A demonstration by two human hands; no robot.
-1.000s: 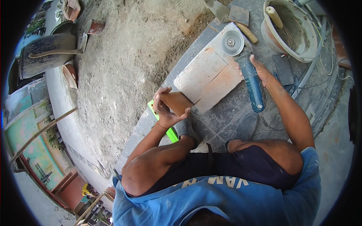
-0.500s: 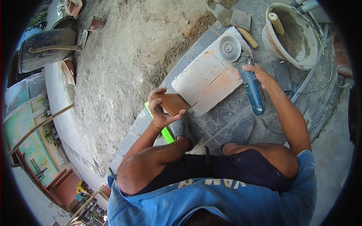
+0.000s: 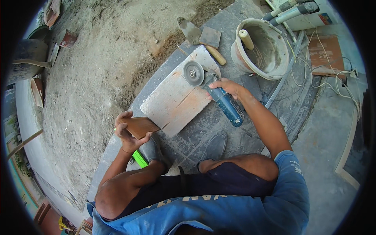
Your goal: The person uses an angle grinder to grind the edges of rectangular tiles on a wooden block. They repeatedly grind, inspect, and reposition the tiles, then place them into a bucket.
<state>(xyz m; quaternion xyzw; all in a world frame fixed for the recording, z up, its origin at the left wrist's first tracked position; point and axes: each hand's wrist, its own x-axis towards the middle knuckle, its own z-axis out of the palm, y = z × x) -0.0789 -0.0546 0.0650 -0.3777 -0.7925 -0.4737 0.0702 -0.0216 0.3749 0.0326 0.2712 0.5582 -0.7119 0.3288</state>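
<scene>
My left hand [image 3: 129, 131] grips a brown tile [image 3: 140, 126] by its edges, with fingers along one side and the thumb along the other. The tile is at the near left corner of a pale, dusty block [image 3: 176, 96] that has a dark groove in its top. In my right hand [image 3: 227, 88] is a blue angle grinder [image 3: 226, 105], my fingers wrapped round its body. Its grey disc [image 3: 193, 73] is over the far part of the block; I cannot tell whether it is spinning. A bright green bar [image 3: 140, 159] lies beside my left foot.
Beyond the block lie a trowel [image 3: 200, 39] and a small grey tile piece [image 3: 210, 37]. A mortar bucket [image 3: 236, 55] holding a wooden-handled tool stands far right. Pale cables [image 3: 309, 70] run near a brown board [image 3: 326, 55]. Rough sandy ground [image 3: 98, 58] borders the paving on the left.
The whole view has shifted, so the scene sits further left and more of the right side shows. Both hands keep their holds on the tile and the grinder.
</scene>
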